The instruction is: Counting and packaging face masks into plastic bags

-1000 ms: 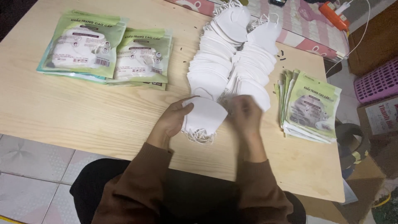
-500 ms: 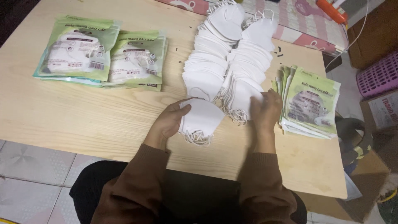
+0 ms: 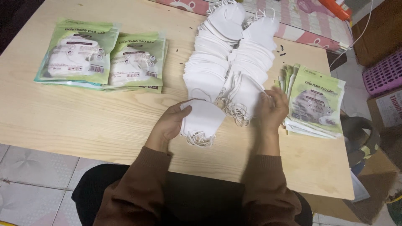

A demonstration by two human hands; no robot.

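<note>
Green-white flat packets [image 3: 102, 60] lie far left, another stack [image 3: 316, 102] right.

A small stack of folded white fabric face masks [image 3: 204, 119] sits at the near middle of the pale wooden table, flat sides together, pointed fold aimed right, white elastic ear loops curling out in a tangle below it. The left hand [image 3: 169, 125] grips it along its left edge, thumb on top. Just beyond, two long overlapping rows of the same white folded masks [image 3: 228, 58] run away up the table, shingled one on another. The right hand [image 3: 272, 109] rests at the near end of the right row, fingers touching the nearest mask [image 3: 247, 90] there, its loops bunched beneath.
</note>
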